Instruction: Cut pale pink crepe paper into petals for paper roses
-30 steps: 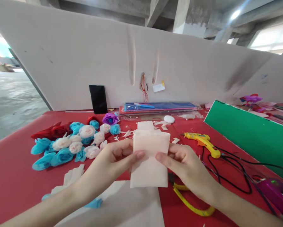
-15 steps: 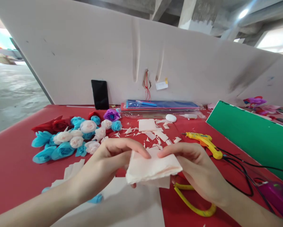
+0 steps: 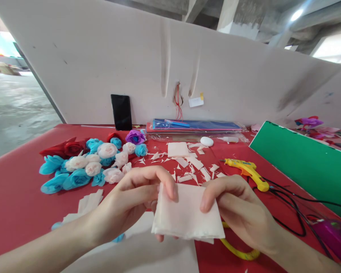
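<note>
Between both hands is a layered stack of pale pink crepe paper [image 3: 189, 212], cut square and held above the table. My left hand [image 3: 136, 197] pinches its left side, thumb or finger on top and other fingers underneath. Closed on the right side is my right hand [image 3: 233, 201], with one fingertip pressing the top sheet. Below the paper lies a large white sheet [image 3: 159, 258]. Yellow scissor handles [image 3: 241, 253] show partly behind my right hand. Beyond the hands lie a second pale square stack [image 3: 178, 149] and scattered paper scraps [image 3: 195, 162].
Blue, white, red and purple paper flowers [image 3: 93, 168] lie on the left. A yellow glue gun [image 3: 247, 170] with black cable rests right, near a green board [image 3: 304, 167]. A black phone [image 3: 121, 112] leans on the back panel. Wrapped coloured sheets [image 3: 195, 126] lie along it.
The paper stack has tilted to show more of its flat top and sits slightly lower. My right hand has shifted a little to the right along it.
</note>
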The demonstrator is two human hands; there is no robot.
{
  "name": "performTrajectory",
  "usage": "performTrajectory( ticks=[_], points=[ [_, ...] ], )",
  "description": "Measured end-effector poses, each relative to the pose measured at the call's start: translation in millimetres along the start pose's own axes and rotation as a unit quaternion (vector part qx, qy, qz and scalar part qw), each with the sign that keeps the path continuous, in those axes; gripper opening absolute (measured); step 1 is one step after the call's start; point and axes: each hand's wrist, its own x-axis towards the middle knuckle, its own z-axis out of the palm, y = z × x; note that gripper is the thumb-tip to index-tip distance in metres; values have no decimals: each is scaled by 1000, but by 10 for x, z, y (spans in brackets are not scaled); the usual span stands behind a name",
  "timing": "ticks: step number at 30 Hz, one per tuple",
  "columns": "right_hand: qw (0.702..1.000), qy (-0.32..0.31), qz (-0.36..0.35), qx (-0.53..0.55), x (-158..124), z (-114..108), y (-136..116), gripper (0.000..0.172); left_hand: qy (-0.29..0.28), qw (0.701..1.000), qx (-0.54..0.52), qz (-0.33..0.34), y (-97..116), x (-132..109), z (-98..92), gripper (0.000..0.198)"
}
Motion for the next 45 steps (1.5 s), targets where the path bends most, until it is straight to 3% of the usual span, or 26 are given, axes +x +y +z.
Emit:
performTrajectory(
  ticks=[6,10,13,16,20,22,24,27,30,31,36,41,43,45],
  points=[
    [998,4,41,47,21,-12,-38,24,4,1000,11,9,7,-5,-16,13],
    [998,13,51,46,50,-12,-66,25,60,986,141,70,-6,-25,-62,13],
    [996,58,57,30,68,-1,-57,20,41,951,284,115,-23,-58,-105,22],
    [992,112,61,-24,73,-15,-28,12,27,896,413,158,-29,-88,-124,34],
    [979,144,51,-132,75,-70,-25,15,23,855,478,198,-22,-90,-102,38],
    [977,133,45,-163,83,-90,-48,21,13,863,467,192,-21,-82,-90,36],
    [976,113,40,-181,99,-93,-75,27,24,890,420,176,-22,-74,-88,32],
    [975,85,37,-201,129,-79,-106,30,107,933,312,146,-21,-52,-96,28],
    [976,63,43,-206,138,-66,-116,31,164,935,299,94,-28,-14,-72,15],
    [976,57,48,-205,134,-66,-117,30,162,932,314,77,-35,-1,-54,8],
    [981,25,73,-178,90,-93,-114,27,107,927,360,13,-77,40,26,20],
    [983,-16,91,-156,87,-138,-106,29,33,950,305,-63,-59,53,10,15],
    [982,-24,91,-161,97,-147,-98,31,19,939,334,-78,-48,56,15,9],
    [982,-30,85,-163,107,-148,-87,30,27,913,398,-81,-45,59,40,17]
  ],
)
